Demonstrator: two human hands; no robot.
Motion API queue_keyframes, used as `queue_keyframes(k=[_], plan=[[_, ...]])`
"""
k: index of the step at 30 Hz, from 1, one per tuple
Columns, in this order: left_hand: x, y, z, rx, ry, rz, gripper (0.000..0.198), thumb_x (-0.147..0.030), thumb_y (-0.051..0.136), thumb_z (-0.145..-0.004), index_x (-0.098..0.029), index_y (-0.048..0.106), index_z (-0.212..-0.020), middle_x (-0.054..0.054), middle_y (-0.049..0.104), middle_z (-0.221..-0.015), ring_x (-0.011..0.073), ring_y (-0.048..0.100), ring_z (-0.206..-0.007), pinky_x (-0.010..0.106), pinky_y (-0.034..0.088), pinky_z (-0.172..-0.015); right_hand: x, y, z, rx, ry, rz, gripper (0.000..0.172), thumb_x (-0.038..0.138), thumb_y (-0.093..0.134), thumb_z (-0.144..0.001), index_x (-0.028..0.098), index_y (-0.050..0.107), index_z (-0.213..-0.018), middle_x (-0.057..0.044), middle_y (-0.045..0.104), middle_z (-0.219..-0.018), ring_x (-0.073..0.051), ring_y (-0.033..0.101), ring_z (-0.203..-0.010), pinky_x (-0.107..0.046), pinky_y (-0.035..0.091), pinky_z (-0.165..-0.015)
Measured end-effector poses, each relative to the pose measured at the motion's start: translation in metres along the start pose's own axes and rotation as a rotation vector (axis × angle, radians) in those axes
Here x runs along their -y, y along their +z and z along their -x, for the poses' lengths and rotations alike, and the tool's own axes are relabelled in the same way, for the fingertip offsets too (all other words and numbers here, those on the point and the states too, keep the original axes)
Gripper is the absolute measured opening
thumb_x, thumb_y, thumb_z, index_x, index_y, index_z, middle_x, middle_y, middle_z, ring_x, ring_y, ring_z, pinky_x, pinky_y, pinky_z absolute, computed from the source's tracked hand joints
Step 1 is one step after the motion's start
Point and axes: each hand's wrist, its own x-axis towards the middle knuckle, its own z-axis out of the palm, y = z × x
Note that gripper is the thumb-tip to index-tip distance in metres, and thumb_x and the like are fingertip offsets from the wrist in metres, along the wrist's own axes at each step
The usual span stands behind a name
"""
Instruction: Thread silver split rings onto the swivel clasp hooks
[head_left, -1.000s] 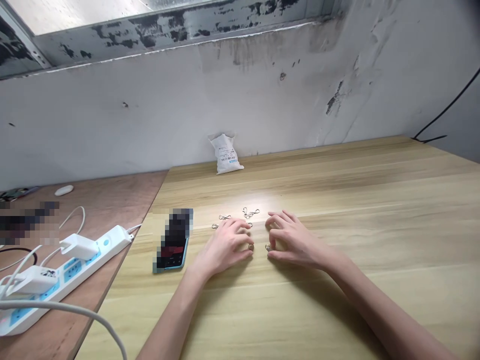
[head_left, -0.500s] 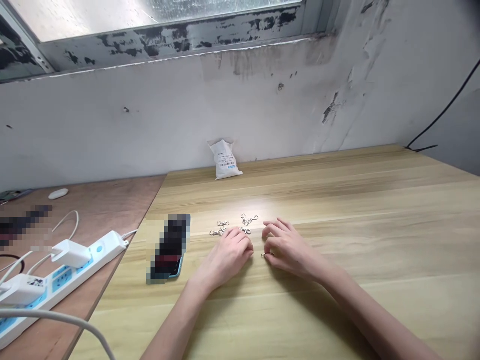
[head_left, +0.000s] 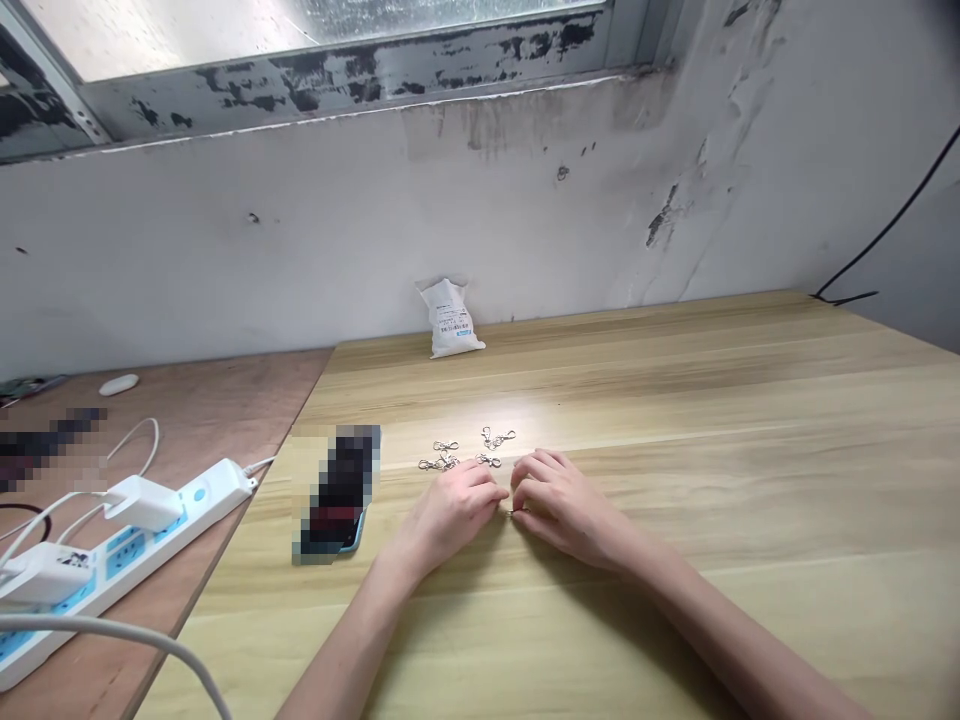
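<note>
Head view | my left hand (head_left: 463, 508): fingers curled, grip hidden, can't tell | my right hand (head_left: 561, 500): fingers pinched on small metal piece (head_left: 511, 513), between hands | metal clasps (head_left: 448, 460) beyond, on counter (head_left: 675, 620) | step, I judge: two-handed fingertip work; next calls for fine alignment

Blue-edged phone (head_left: 341, 500) on the wooden table (head_left: 712, 420), white power strip (head_left: 126, 562) with chargers (head_left: 144, 503) to its left.

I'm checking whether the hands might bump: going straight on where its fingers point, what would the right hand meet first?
Most likely the left hand, just across a narrow gap from the right hand, though depth is hard to judge.
</note>
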Motion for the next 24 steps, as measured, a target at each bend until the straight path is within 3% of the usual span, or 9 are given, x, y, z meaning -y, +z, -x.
queue_keyframes(k=[3, 6, 10, 13, 18, 24], plan=[[-0.004, -0.007, -0.003, -0.07, -0.043, 0.093, 0.027, -0.011, 0.046, -0.094, -0.019, 0.07, -0.104, 0.005, 0.067, -0.082, 0.0157, 0.061, -0.077, 0.028, 0.052, -0.068, 0.007, 0.004, -0.002, -0.036, 0.018, -0.061, 0.01, 0.015, 0.05, -0.091, 0.021, 0.057, -0.086, -0.003, 0.062, -0.09, -0.017, 0.056, -0.088, -0.037, 0.045, -0.088], [-0.009, -0.013, -0.007, -0.132, -0.151, 0.332, 0.028, -0.016, 0.048, -0.094, -0.02, 0.068, -0.114, 0.006, 0.067, -0.085, 0.0151, 0.063, -0.077, 0.028, 0.053, -0.069, 0.013, 0.009, -0.003, -0.074, 0.099, -0.251, 0.009, 0.019, 0.051, -0.091, 0.021, 0.057, -0.085, -0.002, 0.064, -0.085, -0.017, 0.058, -0.085, -0.035, 0.048, -0.081], [-0.012, -0.012, -0.01, -0.179, -0.412, 0.789, 0.024, -0.023, 0.054, -0.091, -0.018, 0.071, -0.107, 0.006, 0.066, -0.086, 0.0162, 0.067, -0.079, 0.029, 0.057, -0.069, 0.016, 0.015, -0.004, -0.03, 0.249, -0.655, 0.015, 0.031, 0.056, -0.092, 0.02, 0.061, -0.082, -0.002, 0.067, -0.08, -0.015, 0.062, -0.071, -0.029, 0.051, -0.066], [-0.011, -0.007, -0.01, -0.202, -0.494, 0.928, 0.02, -0.027, 0.058, -0.089, -0.017, 0.074, -0.097, 0.006, 0.067, -0.087, 0.0172, 0.067, -0.08, 0.031, 0.058, -0.071, 0.016, 0.017, -0.005, -0.075, 0.344, -0.875, 0.019, 0.039, 0.06, -0.09, 0.02, 0.061, -0.087, -0.002, 0.068, -0.08, -0.016, 0.065, -0.072, -0.03, 0.053, -0.065], [-0.013, -0.006, -0.011, -0.23, -0.498, 0.883, 0.015, -0.028, 0.065, -0.085, -0.016, 0.073, -0.089, 0.006, 0.068, -0.086, 0.0173, 0.067, -0.079, 0.03, 0.057, -0.07, 0.014, 0.018, -0.009, -0.145, 0.444, -0.995, 0.027, 0.043, 0.066, -0.085, 0.018, 0.064, -0.096, -0.003, 0.071, -0.077, -0.016, 0.068, -0.069, -0.03, 0.055, -0.064], [-0.013, -0.008, -0.008, -0.162, -0.335, 0.41, 0.013, -0.02, 0.059, -0.09, -0.02, 0.072, -0.092, 0.004, 0.07, -0.082, 0.0167, 0.064, -0.078, 0.03, 0.052, -0.071, 0.009, 0.016, -0.008, -0.166, 0.438, -0.901, 0.026, 0.043, 0.063, -0.088, 0.018, 0.068, -0.094, -0.006, 0.071, -0.088, -0.017, 0.068, -0.074, -0.03, 0.055, -0.066]])
